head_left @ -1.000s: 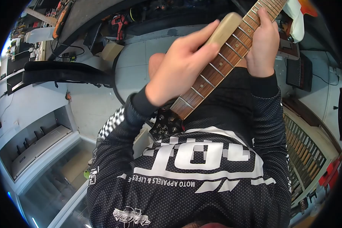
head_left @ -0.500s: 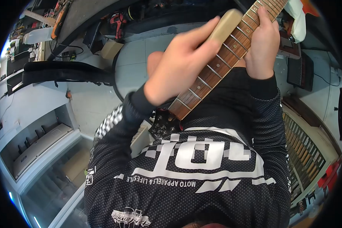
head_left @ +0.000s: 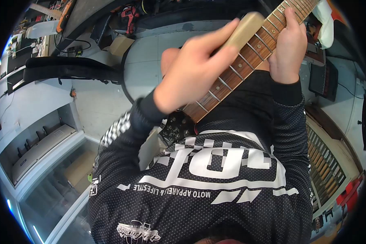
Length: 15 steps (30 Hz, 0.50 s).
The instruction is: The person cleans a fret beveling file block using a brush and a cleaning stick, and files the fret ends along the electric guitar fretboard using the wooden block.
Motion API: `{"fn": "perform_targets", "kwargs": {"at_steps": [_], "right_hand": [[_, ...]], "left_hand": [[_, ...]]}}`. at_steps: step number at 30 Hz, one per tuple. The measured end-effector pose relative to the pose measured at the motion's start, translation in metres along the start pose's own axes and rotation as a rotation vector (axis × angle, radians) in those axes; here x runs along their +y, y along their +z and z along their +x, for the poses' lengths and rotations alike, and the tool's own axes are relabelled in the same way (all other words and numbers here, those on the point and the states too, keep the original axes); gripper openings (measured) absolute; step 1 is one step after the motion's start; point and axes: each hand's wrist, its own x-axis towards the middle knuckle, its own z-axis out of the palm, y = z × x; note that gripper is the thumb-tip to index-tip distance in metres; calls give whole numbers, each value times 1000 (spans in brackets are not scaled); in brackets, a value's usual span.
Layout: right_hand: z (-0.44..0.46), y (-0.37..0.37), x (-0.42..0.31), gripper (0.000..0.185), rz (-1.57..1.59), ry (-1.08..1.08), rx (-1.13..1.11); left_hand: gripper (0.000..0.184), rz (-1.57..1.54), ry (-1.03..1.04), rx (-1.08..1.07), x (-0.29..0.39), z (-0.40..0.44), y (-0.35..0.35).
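A guitar neck (head_left: 240,65) with a brown fretboard and metal frets runs diagonally up to the right. Its black headstock (head_left: 177,129) lies close to my waist. My left hand (head_left: 195,67), slightly blurred, grips a pale, rounded, wood-like block (head_left: 248,29) that rests along the fretboard's upper-left side; the block's lower end is under the fingers. On the other side, farther up the neck, my right hand (head_left: 289,51) is closed round it, with one digit lying over the fretboard edge and the other fingertips hidden.
A red and black power tool (head_left: 129,19) and a cardboard box (head_left: 121,45) are at the upper left. To the left stretches a black padded object (head_left: 69,70). White cloth or paper (head_left: 324,24) is beyond my right hand. A rack of wooden-handled tools (head_left: 327,162) stands at the right.
The neck and my right hand have shifted slightly to the right. My left hand still grips the block, which has also moved a little to the right.
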Motion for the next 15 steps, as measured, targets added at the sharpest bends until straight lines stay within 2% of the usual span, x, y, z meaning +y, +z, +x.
{"fn": "perform_targets", "kwargs": {"at_steps": [2, 3, 7, 10, 12, 15], "right_hand": [[5, -6, 8, 24, -11, -5, 2], [7, -10, 10, 24, -19, -15, 9], [6, -7, 6, 23, -29, -27, 3], [-3, 4, -3, 22, -4, 8, 14], [-4, 4, -5, 22, -11, 26, 6], [6, -4, 1, 24, -59, 41, 29]], "left_hand": [[60, 79, -67, 10, -13, -51, -15], [59, -16, -51, 35, -15, -62, -14], [58, 105, -35, -60, -2, -5, -10], [56, -8, 86, -74, -1, 52, 10], [55, -16, 144, -24, -11, 52, 12], [58, 50, 24, 29, -5, -26, -4]]}}
